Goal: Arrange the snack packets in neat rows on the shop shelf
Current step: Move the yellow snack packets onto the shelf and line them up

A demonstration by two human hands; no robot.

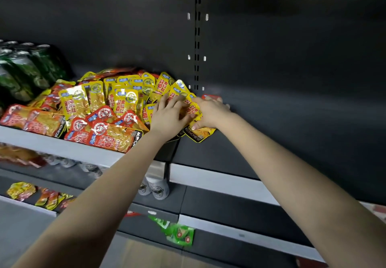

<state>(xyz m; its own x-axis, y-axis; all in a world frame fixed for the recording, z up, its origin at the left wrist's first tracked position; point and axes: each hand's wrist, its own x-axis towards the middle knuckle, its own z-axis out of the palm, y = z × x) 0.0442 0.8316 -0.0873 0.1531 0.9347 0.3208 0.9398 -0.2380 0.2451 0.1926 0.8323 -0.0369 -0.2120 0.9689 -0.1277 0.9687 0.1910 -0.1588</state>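
This is a shop. Dark grey metal shelves [302, 121] with pale front price rails [208, 176] hang from a slotted black upright [197, 44]. Many identical glossy yellow and red foil snack packets [125, 98] lie heaped beside shrink-wrapped green drink cans [27, 69]. More yellow packets [20, 190] sit on a lower tier.
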